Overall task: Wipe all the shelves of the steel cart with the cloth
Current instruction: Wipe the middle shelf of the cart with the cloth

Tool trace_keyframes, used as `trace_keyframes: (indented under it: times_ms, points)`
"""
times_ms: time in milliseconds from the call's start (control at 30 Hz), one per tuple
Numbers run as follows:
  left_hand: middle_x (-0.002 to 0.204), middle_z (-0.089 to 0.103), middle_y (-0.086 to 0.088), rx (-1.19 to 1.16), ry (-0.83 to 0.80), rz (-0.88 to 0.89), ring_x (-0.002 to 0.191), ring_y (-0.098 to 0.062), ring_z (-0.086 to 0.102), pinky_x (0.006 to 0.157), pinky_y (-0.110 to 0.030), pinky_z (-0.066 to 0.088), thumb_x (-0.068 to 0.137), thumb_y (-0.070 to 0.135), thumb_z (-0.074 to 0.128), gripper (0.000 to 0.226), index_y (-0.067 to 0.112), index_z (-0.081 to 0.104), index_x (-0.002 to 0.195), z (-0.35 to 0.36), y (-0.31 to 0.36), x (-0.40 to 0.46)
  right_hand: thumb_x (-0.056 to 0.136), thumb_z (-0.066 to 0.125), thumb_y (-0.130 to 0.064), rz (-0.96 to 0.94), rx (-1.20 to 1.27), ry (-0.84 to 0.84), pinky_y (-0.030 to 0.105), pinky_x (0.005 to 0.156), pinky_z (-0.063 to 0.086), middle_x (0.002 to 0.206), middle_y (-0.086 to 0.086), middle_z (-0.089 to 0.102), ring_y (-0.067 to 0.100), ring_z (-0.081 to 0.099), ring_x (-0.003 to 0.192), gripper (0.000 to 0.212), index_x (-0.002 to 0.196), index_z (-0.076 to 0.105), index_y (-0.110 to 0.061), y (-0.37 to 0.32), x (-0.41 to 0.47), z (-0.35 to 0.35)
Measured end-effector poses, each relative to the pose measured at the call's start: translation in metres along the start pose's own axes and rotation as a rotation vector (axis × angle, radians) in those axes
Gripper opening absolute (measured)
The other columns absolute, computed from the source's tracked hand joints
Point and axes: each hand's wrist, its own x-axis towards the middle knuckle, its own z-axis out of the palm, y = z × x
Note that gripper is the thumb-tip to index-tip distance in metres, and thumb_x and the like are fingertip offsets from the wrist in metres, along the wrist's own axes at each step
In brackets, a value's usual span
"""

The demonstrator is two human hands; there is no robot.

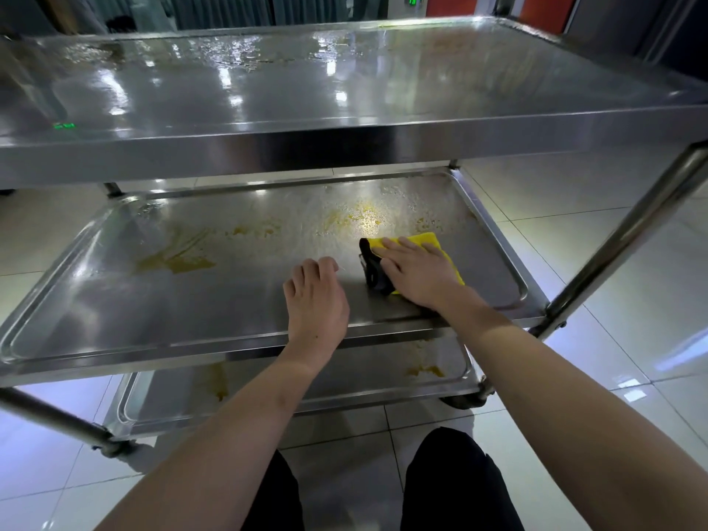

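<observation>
The steel cart has three shelves. Its top shelf shines wet. The middle shelf carries yellow-brown smears at its left and back. My right hand lies flat with straight fingers on a yellow cloth that has a dark edge, pressing it onto the right part of the middle shelf. My left hand rests over the same shelf just left of the cloth, fingers loosely curled and holding nothing. The bottom shelf shows yellow stains below.
A slanted steel handle bar runs down the cart's right side and another bar at the lower left. White glossy floor tiles surround the cart. My dark-trousered knees are at the bottom.
</observation>
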Motion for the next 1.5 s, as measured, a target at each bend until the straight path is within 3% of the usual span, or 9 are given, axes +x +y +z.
trace_keyframes:
  times_ms: [300,500,800,1233,1500]
  points:
    - [0.106,0.054,-0.006,0.014,-0.010,-0.009,0.096,-0.028,0.048,0.081,-0.039,0.042,0.087,0.004,0.053,0.031,0.017,0.047,0.115,0.000,0.001,0.000,0.111,0.020,-0.043,0.137,-0.017,0.031,0.044,0.127,0.015,0.170,-0.019,0.021,0.010,0.018,0.158,0.052,0.162,0.028,-0.040,0.075,-0.011,-0.017]
    - [0.104,0.053,-0.008,0.036,-0.004,0.010,0.093,-0.029,0.047,0.078,-0.039,0.040,0.084,0.003,0.053,0.033,0.016,0.046,0.114,0.000,0.005,0.000,0.109,0.020,-0.042,0.142,-0.046,0.047,0.049,0.126,0.019,0.172,-0.015,0.019,0.015,0.017,0.159,0.054,0.162,0.026,-0.040,0.061,-0.008,-0.012]
    - [0.106,0.055,-0.008,0.038,-0.011,0.016,0.096,-0.031,0.050,0.080,-0.041,0.041,0.082,0.001,0.054,0.037,0.016,0.048,0.115,-0.003,0.004,-0.001,0.110,0.020,-0.045,0.021,-0.026,0.017,0.047,0.128,0.012,0.171,-0.018,0.016,0.012,0.013,0.160,0.052,0.162,0.027,-0.044,-0.027,0.005,0.002]
    - [0.108,0.053,-0.007,0.038,-0.039,0.000,0.097,-0.029,0.048,0.081,-0.039,0.040,0.083,0.002,0.050,0.036,0.017,0.046,0.115,-0.005,0.005,0.000,0.109,0.021,-0.041,0.190,0.008,0.057,0.047,0.127,0.018,0.170,-0.017,0.023,0.011,0.019,0.158,0.053,0.161,0.031,-0.040,0.057,-0.006,-0.012]
    - [0.106,0.051,-0.007,0.039,-0.034,0.009,0.095,-0.027,0.047,0.082,-0.039,0.042,0.084,0.002,0.048,0.034,0.017,0.043,0.114,-0.006,0.007,-0.001,0.108,0.021,-0.039,0.174,-0.034,0.060,0.052,0.125,0.021,0.171,-0.013,0.024,0.020,0.021,0.158,0.053,0.160,0.032,-0.041,0.027,0.005,-0.007]
